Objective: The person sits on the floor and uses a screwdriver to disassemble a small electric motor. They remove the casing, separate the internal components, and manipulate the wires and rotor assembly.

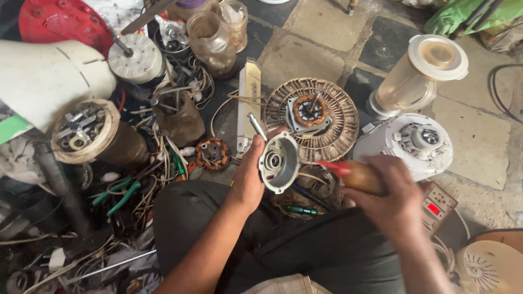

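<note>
Head view, looking down at a seated person's lap and a cluttered tiled floor (479, 141). Centre of frame: the left hand (249, 177) is closed around the rim of a grey metal motor end housing (279, 161), thumb and fingers clamped on its left edge, the cup-shaped cavity facing the camera and a steel shaft (256, 126) projecting up and left from it. Right of centre: the right hand (393, 198) is wrapped in a fist around the wooden handle of a red-tipped tool (348, 173); the tip points left and lies just beside the right edge of the housing, though motion blur prevents telling whether the two touch. Just above the housing, on the floor, lies a round fan winding disc (312, 115) with a copper-wound core at its middle. Upper right: a clear blender jar (417, 76) with a pale lid, tilted, and below it a white mixer base (407, 142). Lower right: a small tester box (438, 206) with a red light. Upper left: a large white motor cover (43, 79), a red fan part (60, 22) and glass jars (212, 38). Left of centre: a small copper stator (213, 153) and green-handled pliers (121, 195) among loose wires.
</note>
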